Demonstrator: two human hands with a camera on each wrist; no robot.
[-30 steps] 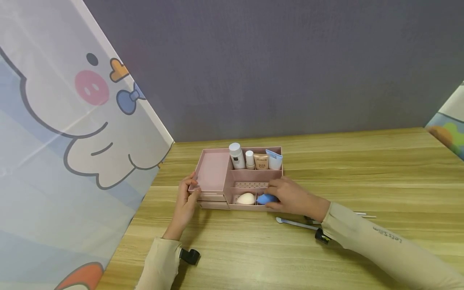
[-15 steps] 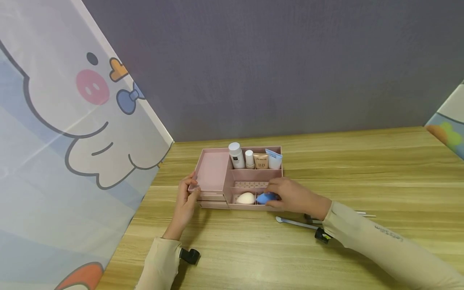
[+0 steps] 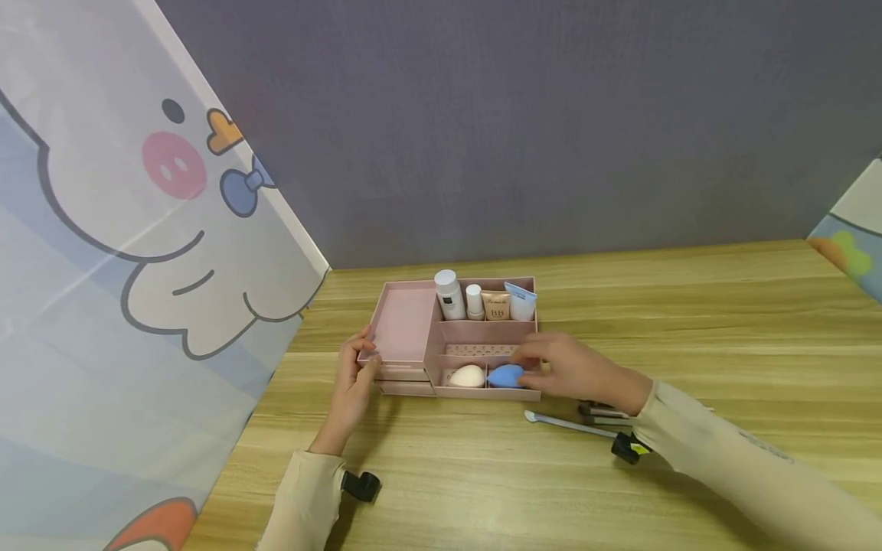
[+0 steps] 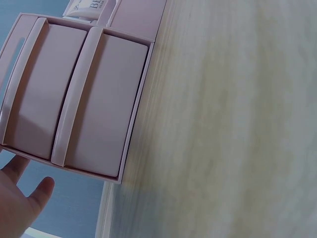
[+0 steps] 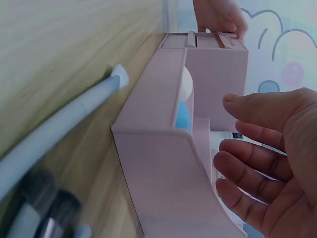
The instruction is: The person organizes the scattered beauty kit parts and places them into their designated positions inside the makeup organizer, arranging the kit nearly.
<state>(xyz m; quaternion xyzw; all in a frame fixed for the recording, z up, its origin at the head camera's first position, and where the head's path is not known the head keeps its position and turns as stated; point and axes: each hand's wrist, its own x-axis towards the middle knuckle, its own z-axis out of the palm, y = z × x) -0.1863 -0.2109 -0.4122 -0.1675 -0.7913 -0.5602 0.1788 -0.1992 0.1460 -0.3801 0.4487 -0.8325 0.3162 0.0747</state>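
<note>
A pink cosmetics organizer (image 3: pixel 403 321) stands near the back of the table. My left hand (image 3: pixel 354 390) rests at its left side, fingers against the top edge; in the left wrist view its thumb (image 4: pixel 42 193) is spread, apart from the drawer fronts (image 4: pixel 101 104). A blue makeup sponge (image 3: pixel 506 376) lies in the front right compartment, a cream makeup sponge (image 3: pixel 468 376) in the one to its left. My right hand (image 3: pixel 579 371) hovers at the organizer's right end, fingertips right beside the blue sponge. The right wrist view shows its fingers loosely bent around nothing.
Along the organizer's back row stand a white bottle (image 3: pixel 451 297), a small white-capped bottle (image 3: pixel 475 303), a BB cream tube (image 3: pixel 496 307) and a pale blue tube (image 3: pixel 521 303). A white-tipped wand (image 3: pixel 568 423) and dark-bristled makeup brushes (image 3: pixel 602 415) lie by my right sleeve.
My right hand has let go of the blue sponge and drawn back to the right, leaving it in its compartment. My left hand has stayed at the organizer's left side.
</note>
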